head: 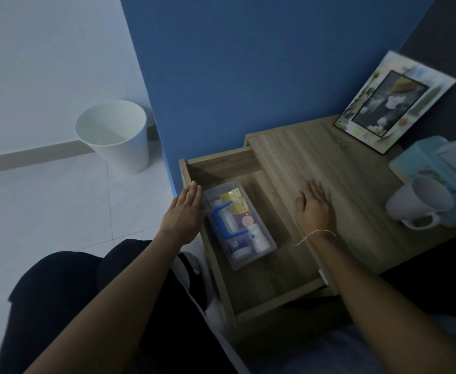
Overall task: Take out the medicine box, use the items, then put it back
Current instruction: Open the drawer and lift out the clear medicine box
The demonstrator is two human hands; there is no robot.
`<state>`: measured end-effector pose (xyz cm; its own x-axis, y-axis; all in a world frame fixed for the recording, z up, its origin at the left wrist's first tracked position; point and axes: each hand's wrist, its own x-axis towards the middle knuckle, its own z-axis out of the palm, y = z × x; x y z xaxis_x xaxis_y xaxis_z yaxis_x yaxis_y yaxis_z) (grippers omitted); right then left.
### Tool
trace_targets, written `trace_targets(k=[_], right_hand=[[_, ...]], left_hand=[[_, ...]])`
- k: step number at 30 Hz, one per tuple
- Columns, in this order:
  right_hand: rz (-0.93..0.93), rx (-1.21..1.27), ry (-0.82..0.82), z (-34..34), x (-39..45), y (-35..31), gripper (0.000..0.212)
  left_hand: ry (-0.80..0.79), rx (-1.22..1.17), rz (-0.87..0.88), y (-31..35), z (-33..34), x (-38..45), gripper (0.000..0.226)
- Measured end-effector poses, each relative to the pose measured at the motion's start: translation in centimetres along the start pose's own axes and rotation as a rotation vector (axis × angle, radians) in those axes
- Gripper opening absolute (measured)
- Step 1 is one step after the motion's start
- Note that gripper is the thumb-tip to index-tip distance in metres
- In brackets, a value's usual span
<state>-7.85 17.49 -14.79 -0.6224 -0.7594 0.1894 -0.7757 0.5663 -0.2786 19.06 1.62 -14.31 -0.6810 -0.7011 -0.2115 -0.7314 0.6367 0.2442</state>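
A clear plastic medicine box [239, 225] with a blue handle lies flat in the pulled-out wooden drawer [283, 298], its lid closed over small bottles and packets. My left hand [185, 214] hovers flat over the drawer's left wall, fingers together and extended, right beside the box's left edge; I cannot tell if it touches the box. My right hand [314, 206] rests palm down on the wooden tabletop [337, 168] just right of the drawer, fingers spread, holding nothing.
A white mug [420, 202] lies on its side at the table's right, next to a light blue tissue box [435, 160]. A picture frame [394, 101] leans at the back. A white waste bin [116, 134] stands on the tiled floor to the left.
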Motion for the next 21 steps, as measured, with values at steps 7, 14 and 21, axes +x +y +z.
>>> trace_targets(k=[7, 14, 21], right_hand=[[-0.176, 0.249, -0.036, 0.6, -3.7, -5.2, 0.05], [-0.28, 0.166, -0.463, 4.2, -5.9, -9.0, 0.087], [-0.176, 0.079, -0.552, 5.1, -6.5, -8.3, 0.111]], left_hand=[[0.042, 0.005, 0.02, 1.3, -1.7, 0.5, 0.065], [0.032, -0.048, 0.009, 3.3, -0.9, 0.0, 0.063], [0.015, -0.067, 0.018, 3.0, -0.2, 0.2, 0.064]])
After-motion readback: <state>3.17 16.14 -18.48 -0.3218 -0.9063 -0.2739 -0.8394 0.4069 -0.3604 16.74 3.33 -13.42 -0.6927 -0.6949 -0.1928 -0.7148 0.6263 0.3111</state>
